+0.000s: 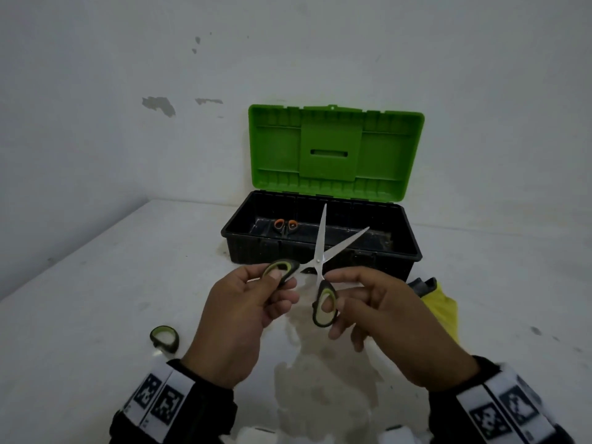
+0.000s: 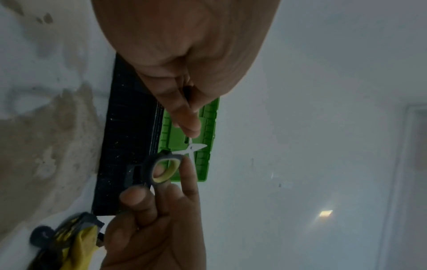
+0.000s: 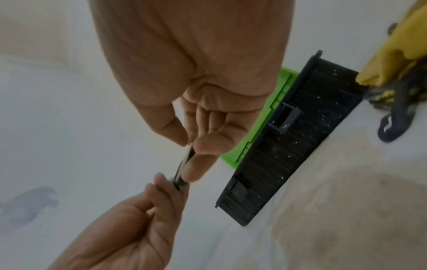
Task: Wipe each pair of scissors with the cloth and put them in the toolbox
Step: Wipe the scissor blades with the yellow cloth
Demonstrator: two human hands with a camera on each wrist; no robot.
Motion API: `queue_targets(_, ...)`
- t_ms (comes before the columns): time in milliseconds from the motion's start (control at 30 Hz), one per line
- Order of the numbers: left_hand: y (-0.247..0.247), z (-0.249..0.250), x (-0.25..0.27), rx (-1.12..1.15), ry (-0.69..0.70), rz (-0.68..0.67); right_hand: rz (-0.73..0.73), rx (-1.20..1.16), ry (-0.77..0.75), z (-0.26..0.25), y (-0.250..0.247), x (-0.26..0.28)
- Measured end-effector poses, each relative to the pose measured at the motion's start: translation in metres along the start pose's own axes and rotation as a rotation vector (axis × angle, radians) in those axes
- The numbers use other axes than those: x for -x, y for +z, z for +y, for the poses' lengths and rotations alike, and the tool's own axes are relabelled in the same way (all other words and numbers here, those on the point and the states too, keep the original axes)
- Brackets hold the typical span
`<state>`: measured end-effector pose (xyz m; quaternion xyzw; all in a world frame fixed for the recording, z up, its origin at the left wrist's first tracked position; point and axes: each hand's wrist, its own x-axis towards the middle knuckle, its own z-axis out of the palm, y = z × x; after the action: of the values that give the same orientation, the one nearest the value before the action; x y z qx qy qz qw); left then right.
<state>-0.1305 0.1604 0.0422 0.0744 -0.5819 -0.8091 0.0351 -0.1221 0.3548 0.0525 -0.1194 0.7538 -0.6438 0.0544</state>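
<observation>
A pair of scissors [image 1: 320,251] with black-and-green handles is held above the table in front of the toolbox [image 1: 262,249], its blades spread apart and pointing away. My left hand [image 1: 282,282] pinches the left handle loop [image 1: 281,269]. My right hand [image 1: 334,310] grips the right loop [image 1: 324,304], with a fingertip showing through it [image 2: 165,169]. The black toolbox stands with its green lid [image 1: 333,152] up; orange-handled scissors [image 1: 285,226] lie inside. The yellow cloth [image 1: 443,310] lies bunched on the table to the right.
Another green-and-black scissor handle [image 1: 163,339] lies on the white table at the left. Dark handles [image 3: 392,126] stick out from under the cloth. A damp, stained patch [image 1: 320,379] spreads over the table before me. The wall stands close behind the toolbox.
</observation>
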Motion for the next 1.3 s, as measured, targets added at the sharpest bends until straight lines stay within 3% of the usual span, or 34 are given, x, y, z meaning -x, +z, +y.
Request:
queue_targets(133, 0.003, -0.002, 0.004, -0.024, 0.004, -0.081, 0.092, -0.145, 0.043, 0.006, 0.003, 0.0)
queue_targets(333, 0.003, -0.001, 0.005, -0.139, -0.013, -0.17, 0.099, -0.267, 0.127, 0.013, 0.003, -0.001)
queue_targets(433, 0.005, 0.0, 0.005, -0.097, -0.062, -0.168, 0.115, -0.286, 0.158, 0.017, 0.006, 0.001)
queue_targets(600, 0.015, -0.008, 0.009, 0.171, -0.158, -0.167, 0.124, -0.356, 0.208, 0.017, 0.01, 0.005)
queue_targets(900, 0.033, -0.029, 0.011, 0.161, -0.044, -0.073, 0.135, -0.331, 0.177, 0.009, 0.005, 0.018)
queue_targets(1000, 0.03, -0.025, 0.007, 0.174, -0.03, -0.08, 0.181, -0.161, 0.188, 0.003, -0.015, 0.027)
queue_targets(1167, 0.024, -0.022, 0.005, 0.181, -0.012, -0.095, 0.361, 0.724, 0.191, 0.009, -0.071, 0.033)
queue_targets(1300, 0.025, -0.026, 0.006, 0.162, -0.032, -0.111, 0.216, 1.07, 0.438, 0.025, -0.101, 0.027)
